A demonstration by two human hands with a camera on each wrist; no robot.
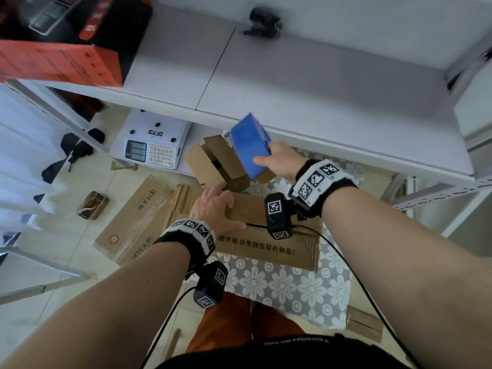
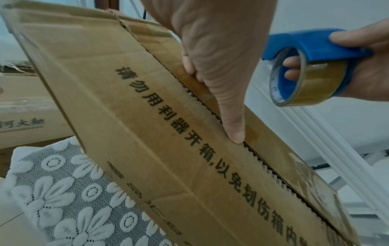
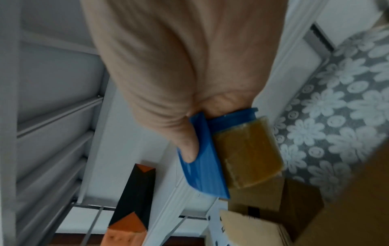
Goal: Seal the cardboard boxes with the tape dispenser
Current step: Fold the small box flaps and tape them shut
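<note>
White shelving (image 1: pixel 292 83) stands over a lace-covered tabletop (image 1: pixel 292 286) in the head view, where the left hand (image 1: pixel 214 209) lies flat on a cardboard box (image 1: pixel 266 249) and the right hand (image 1: pixel 279 161) holds a blue tape dispenser (image 1: pixel 249 145) above it. From the left wrist, straight fingers (image 2: pixel 233 129) press the flap seam. From the right wrist, the thumb (image 3: pixel 187 148) clamps the dispenser, its brown tape roll (image 3: pixel 246 153) showing.
</note>
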